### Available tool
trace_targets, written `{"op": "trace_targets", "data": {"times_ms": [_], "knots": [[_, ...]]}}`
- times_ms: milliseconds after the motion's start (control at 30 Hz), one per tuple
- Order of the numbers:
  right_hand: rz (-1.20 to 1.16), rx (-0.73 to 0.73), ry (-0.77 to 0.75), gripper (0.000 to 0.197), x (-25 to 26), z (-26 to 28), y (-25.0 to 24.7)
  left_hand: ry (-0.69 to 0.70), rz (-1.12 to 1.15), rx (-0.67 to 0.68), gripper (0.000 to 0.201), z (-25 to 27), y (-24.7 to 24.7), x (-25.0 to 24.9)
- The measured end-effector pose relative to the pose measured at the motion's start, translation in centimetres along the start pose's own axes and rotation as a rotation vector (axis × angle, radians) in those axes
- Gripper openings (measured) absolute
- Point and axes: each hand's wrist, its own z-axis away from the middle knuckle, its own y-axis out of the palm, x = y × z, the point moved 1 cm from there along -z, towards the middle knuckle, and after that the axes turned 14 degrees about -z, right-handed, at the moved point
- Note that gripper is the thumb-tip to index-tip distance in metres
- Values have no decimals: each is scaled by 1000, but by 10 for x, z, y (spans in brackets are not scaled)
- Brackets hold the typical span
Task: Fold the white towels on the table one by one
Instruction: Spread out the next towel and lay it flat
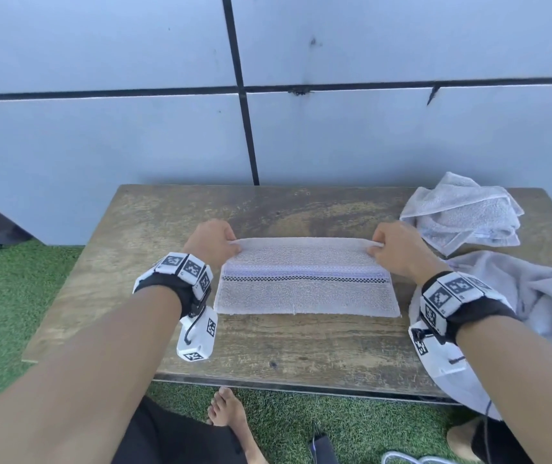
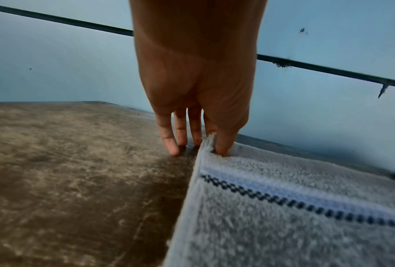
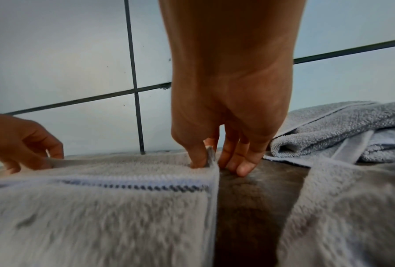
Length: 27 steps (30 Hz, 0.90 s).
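A white towel [image 1: 306,289] with a blue band and a black checked stripe lies flat in the middle of the wooden table [image 1: 127,236]. My left hand [image 1: 212,241] pinches its far left corner between thumb and forefinger. My right hand [image 1: 395,247] pinches the far right corner the same way. The left wrist view shows the left hand [image 2: 212,144] pinching the towel [image 2: 283,207] edge, other fingertips touching the table. In the right wrist view my right hand [image 3: 205,160] holds the towel [image 3: 100,207] corner upright.
A crumpled white towel [image 1: 465,212] sits at the table's far right corner. Another loose towel [image 1: 535,303] hangs over the right edge under my right forearm. A tiled wall [image 1: 268,95] stands behind the table. Green artificial turf [image 1: 10,296] surrounds it.
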Motion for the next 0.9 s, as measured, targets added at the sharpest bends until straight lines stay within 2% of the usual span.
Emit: {"op": "trace_targets", "data": {"times_ms": [100,200,267,333,433,500,567,600,700,733,800,867,900], "knots": [[-77,-7,17,11,5,1,-10,12,26,-22,10,2,-15,-4],[-131,-84,-55,6,13,-3,-29,41,89,-92,14,6,-41,-8],[-147,-166,-120,11,21,-5,-46,71,128,-164,15,9,-60,-10],[-213,-270,-178,4,31,0,-65,92,181,-247,12,15,-80,-12],[-336,-452,-286,10,44,16,-86,116,235,-403,12,31,-103,-13],[-381,-514,-381,12,47,33,-91,119,267,-446,10,45,-109,-10],[-354,-479,-440,18,41,51,-86,126,258,-414,14,58,-101,-1],[-332,-407,-430,22,34,60,-79,136,222,-362,17,65,-94,3],[-173,1,-209,30,8,81,-46,145,57,-43,28,82,-56,17],[-123,96,-141,31,-1,86,-34,127,-3,60,34,86,-40,20],[-112,99,-67,27,-14,95,-15,43,-10,140,39,93,-12,25],[-146,-3,-20,19,-18,102,-2,-65,61,92,22,99,6,26],[-123,-40,5,17,-17,105,3,-104,76,67,32,101,13,25]]}}
